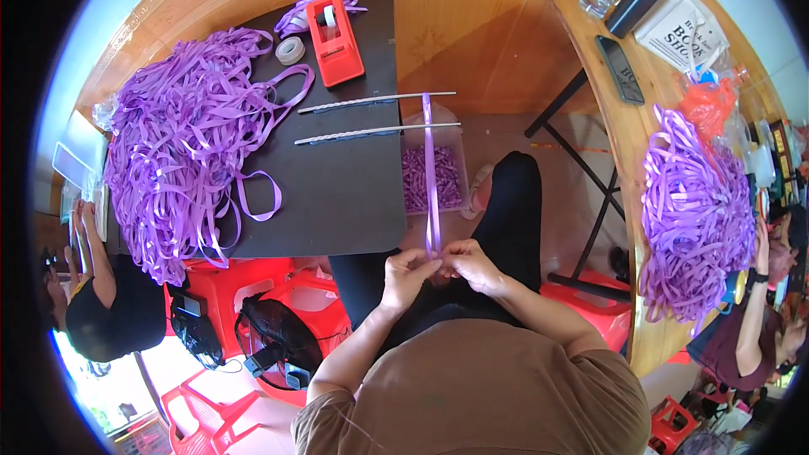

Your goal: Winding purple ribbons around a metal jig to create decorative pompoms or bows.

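Note:
A narrow purple ribbon (pixel 431 177) hangs from the far one of two thin metal rods (pixel 354 104), crosses the near rod (pixel 354 133) and runs straight to my hands. Both rods lie on the black table and stick out past its right edge. My left hand (pixel 408 278) pinches the ribbon's near end, thumb against fingers. Close beside it, my right hand (pixel 474 266) is closed with its fingertips at the same end; the exact grip there is partly hidden by the fingers.
A big heap of purple ribbons (pixel 185 143) covers the black table's (pixel 337 202) left side. Behind are a red tape dispenser (pixel 335 42) and a tape roll (pixel 290 50). Below the rods stands a bin of purple pieces (pixel 433 177). A wooden table (pixel 590 42) holds more ribbons (pixel 695 211) and a phone (pixel 619 69).

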Available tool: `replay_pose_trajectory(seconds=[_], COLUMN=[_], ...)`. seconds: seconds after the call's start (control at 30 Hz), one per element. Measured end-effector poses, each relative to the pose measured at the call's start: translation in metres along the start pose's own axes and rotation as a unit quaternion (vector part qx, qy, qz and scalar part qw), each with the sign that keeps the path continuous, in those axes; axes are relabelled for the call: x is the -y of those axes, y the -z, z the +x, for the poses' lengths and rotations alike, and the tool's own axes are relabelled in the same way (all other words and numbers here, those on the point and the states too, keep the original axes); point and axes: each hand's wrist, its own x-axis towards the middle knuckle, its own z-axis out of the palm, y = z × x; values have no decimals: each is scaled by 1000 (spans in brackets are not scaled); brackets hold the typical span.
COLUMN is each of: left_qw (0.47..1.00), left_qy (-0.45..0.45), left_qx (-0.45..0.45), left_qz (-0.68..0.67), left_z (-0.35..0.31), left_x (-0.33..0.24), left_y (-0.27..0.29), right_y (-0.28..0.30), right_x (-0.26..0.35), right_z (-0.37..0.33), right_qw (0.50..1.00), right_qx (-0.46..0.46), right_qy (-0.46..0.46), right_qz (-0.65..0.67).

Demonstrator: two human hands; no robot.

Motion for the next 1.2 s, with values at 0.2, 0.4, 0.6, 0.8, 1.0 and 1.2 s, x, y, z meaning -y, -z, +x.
replay_pose_trajectory(seconds=[0.2,0.4,0.6,0.8,1.0,1.2], left_qw=[996,991,982,989,992,966], left_qy=[8,18,25,-56,-4,110], left_qx=[66,65,23,-67,75,205], left_qz=[-63,-118,-185,-118,-99,-116], left_z=[1,13,26,41,32,15], left_x=[-16,-26,-52,-48,-35,-25], left_y=[4,5,-17,-36,-13,4], right_y=[0,-4,6,11,15,18], right_x=[-3,11,12,18,24,33], right_z=[1,-5,-8,-10,-13,-15], right_qw=[999,999,995,992,993,991], right_qx=[43,35,64,74,92,107], right_qy=[26,0,45,25,16,1], right_qz=[19,7,-61,-96,-74,-76])
